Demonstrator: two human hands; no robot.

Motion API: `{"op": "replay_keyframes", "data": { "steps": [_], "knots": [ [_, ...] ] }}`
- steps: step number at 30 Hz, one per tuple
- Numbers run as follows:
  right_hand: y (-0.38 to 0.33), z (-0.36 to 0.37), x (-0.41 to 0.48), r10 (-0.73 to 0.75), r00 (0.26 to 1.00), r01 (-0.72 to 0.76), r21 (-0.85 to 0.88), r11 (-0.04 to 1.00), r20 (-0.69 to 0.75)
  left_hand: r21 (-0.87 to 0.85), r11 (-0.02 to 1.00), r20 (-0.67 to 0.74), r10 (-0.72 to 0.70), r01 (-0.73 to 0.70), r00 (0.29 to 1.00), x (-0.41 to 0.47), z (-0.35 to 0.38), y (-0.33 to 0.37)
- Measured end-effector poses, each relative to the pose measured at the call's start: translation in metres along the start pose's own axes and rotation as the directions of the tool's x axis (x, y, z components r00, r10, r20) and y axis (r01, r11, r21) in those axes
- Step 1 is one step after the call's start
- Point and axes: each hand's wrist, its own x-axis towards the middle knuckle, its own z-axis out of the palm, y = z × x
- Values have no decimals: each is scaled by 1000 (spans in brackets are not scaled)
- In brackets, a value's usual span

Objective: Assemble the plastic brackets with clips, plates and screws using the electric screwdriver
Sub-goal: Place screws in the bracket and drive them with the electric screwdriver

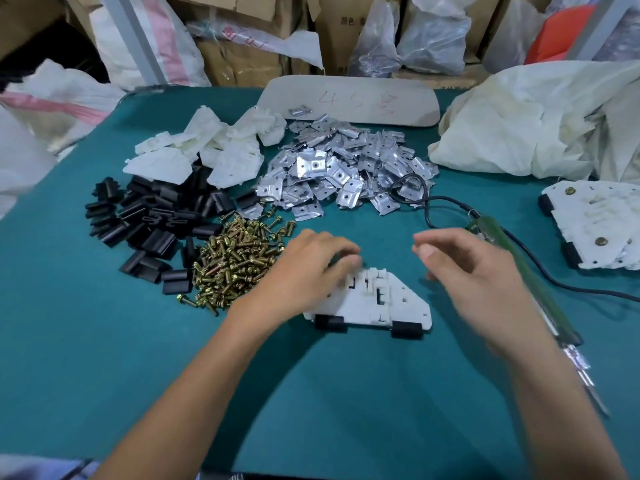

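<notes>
A white plastic bracket (388,299) lies flat on the green table with two black clips (406,329) on its near edge. My left hand (308,268) rests on the bracket's left part, fingers curled over it. My right hand (464,268) hovers just right of the bracket, blurred, fingers apart and holding nothing. The green electric screwdriver (540,289) lies on the table under and beyond my right hand, tip toward me. Piles lie behind: brass screws (235,261), black clips (156,223), metal plates (339,171), white brackets (211,150).
Assembled brackets (592,223) are stacked at the right edge. The screwdriver's black cable (429,206) loops over the plates and runs off right. A cream cloth sack (540,123) sits back right, a marked board (349,98) at the back, boxes and bags behind.
</notes>
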Motion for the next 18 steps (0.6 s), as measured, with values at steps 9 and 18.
{"op": "replay_keyframes", "data": {
  "steps": [9,18],
  "knots": [
    [-30,125,93,-80,873,350,-502,791,482,299,905,-244,-234,303,941,-5,-55,-70],
    [-12,155,123,-22,872,343,-579,740,489,329,873,-148,-330,361,932,3,-49,-74]
  ]
}}
